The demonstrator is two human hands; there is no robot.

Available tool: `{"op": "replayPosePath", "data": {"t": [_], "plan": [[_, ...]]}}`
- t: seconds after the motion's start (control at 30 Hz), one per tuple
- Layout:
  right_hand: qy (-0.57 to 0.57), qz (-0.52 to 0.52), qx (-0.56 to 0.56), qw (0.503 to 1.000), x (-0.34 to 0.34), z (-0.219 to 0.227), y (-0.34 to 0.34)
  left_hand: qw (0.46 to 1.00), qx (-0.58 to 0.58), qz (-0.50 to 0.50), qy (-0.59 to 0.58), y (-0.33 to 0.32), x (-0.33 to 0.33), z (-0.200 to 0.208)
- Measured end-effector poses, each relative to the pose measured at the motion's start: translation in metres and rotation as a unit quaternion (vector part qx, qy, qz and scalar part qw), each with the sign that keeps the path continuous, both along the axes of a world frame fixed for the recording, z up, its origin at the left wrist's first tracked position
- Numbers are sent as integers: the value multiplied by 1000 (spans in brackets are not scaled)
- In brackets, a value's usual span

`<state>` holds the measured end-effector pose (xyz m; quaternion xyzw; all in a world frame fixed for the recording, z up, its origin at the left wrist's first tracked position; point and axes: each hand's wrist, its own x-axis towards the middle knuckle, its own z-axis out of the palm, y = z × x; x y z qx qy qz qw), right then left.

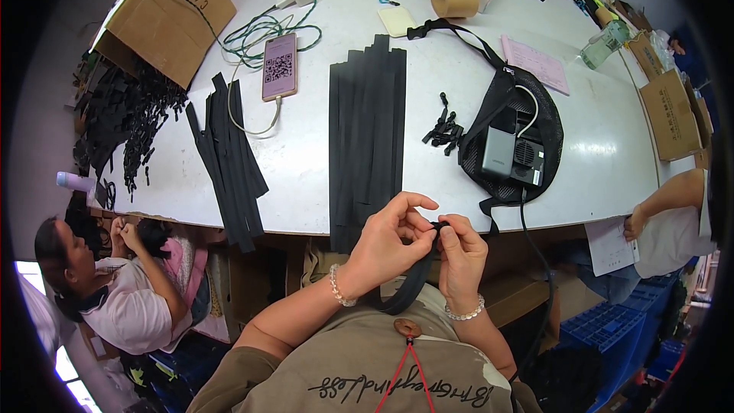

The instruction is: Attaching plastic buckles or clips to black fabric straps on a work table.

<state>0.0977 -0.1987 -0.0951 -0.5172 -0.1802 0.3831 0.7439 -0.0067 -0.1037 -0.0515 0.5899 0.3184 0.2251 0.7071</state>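
My left hand (388,243) and my right hand (461,260) meet just off the table's near edge, fingertips pinched together. Between them is the end of a long black fabric strip (413,289), which loops down in front of my body. A tiny dark piece at the fingertips is too small to name. Just beyond my hands, a stack of similar black strips (367,130) lies lengthwise on the white table (298,145). To the right sits a little heap of small black pull-like pieces (445,127).
More black strips (228,160) lie to the left, past them a black heap (126,118) and a cardboard box (164,19). A phone (280,67) on a cable lies behind. On the right is a mesh bag (547,107) with devices. People sit at both sides.
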Motion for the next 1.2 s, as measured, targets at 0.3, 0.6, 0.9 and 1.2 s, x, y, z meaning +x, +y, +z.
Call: {"op": "replayPosePath", "data": {"t": [0.3,0.6,0.9,1.2], "plan": [[35,1,-1,999,-2,-5,0,1000,28,3,3,-1,1,-2],[-1,16,-13,1000,-1,-8,-1,999,27,38,-10,-5,3,-10],[-139,24,-13,990,4,-7,-1,995,-80,23,-64,-4,1,-27],[20,129,-72,989,9,1,-7,994,-59,44,-75,1,-1,-24]]}}
